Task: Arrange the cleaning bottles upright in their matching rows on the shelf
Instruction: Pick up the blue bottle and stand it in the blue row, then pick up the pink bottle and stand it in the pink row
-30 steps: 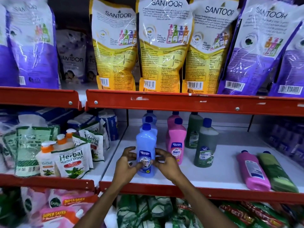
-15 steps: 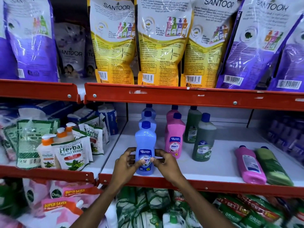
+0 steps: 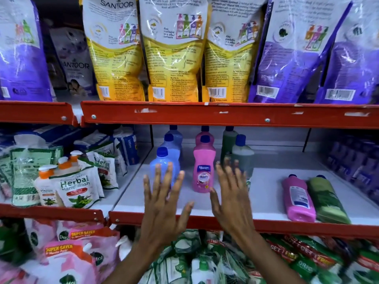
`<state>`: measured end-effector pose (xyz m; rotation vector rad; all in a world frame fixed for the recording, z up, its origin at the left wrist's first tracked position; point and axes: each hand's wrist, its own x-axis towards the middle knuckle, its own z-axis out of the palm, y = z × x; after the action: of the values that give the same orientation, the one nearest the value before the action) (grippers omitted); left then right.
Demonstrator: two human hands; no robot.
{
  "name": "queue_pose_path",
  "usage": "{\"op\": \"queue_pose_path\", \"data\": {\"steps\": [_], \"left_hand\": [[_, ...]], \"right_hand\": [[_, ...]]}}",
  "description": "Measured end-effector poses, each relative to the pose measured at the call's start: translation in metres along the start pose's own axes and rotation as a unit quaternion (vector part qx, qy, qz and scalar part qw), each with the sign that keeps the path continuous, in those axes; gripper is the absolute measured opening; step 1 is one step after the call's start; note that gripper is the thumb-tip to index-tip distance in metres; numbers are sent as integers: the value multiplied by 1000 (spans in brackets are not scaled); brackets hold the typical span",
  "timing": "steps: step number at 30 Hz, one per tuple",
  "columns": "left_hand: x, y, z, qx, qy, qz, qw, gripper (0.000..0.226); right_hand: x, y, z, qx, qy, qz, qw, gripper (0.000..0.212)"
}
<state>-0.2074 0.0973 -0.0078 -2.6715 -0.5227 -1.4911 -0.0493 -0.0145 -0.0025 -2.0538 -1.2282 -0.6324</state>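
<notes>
Three rows of cleaning bottles stand upright on the white shelf point(image 3: 262, 181): a blue row with its front bottle point(image 3: 161, 162), a pink row with its front bottle point(image 3: 204, 165), and a green row point(image 3: 242, 154). Two more bottles lie flat at the right: a pink one point(image 3: 297, 198) and a green one point(image 3: 326, 198). My left hand point(image 3: 164, 201) is open with fingers spread, just in front of the blue front bottle. My right hand point(image 3: 231, 193) is open too, between the pink and green rows. Neither hand holds anything.
A red shelf rail point(image 3: 225, 114) runs overhead with yellow and purple Santoor pouches point(image 3: 172, 58) above it. Herbal hand wash packs point(image 3: 73, 187) fill the shelf section to the left. Pouches crowd the shelf below. Dim purple items point(image 3: 356, 160) sit at the far right.
Both hands have let go of the front blue bottle and pulled back with fingers spread. The bottle stays upright. The view has moved closer to the shelf.
</notes>
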Motion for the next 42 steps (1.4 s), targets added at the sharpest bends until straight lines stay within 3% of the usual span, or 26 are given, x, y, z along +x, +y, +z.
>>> {"op": "queue_pose_path", "data": {"steps": [3,7,14,16,19,21,24,27,29,33,37,42], "left_hand": [[20,47,23,14,-61,47,997,71],[37,94,76,8,-150,37,988,69],[61,179,158,-49,-273,50,959,65],[67,196,175,-73,-329,23,941,63],[79,217,202,-96,-401,-51,910,50],[90,227,219,-146,-422,-122,886,42],[107,233,240,-179,-460,-228,840,51],[114,231,249,-297,-452,-362,759,52],[116,232,249,-329,-446,-391,735,47],[116,229,243,-364,-401,-401,739,38],[110,207,212,-444,-333,-383,738,36],[91,147,154,-514,-267,-325,747,40]], "right_hand": [[1,46,-29,-108,24,3,994,63],[-8,114,-56,-173,4,58,983,62],[-31,221,-79,-232,-103,176,951,65],[-35,233,-84,-227,-129,186,947,65],[-39,240,-94,-209,-168,173,948,41],[-37,242,-99,-202,-168,167,950,37],[-35,250,-97,-187,-178,167,952,37],[-38,252,-96,-165,-179,160,957,33],[-39,252,-95,-153,-176,156,960,31],[-41,248,-91,-109,-140,160,971,37],[-38,227,-90,52,-57,196,977,38],[-22,161,-82,308,-7,199,930,38]]}}
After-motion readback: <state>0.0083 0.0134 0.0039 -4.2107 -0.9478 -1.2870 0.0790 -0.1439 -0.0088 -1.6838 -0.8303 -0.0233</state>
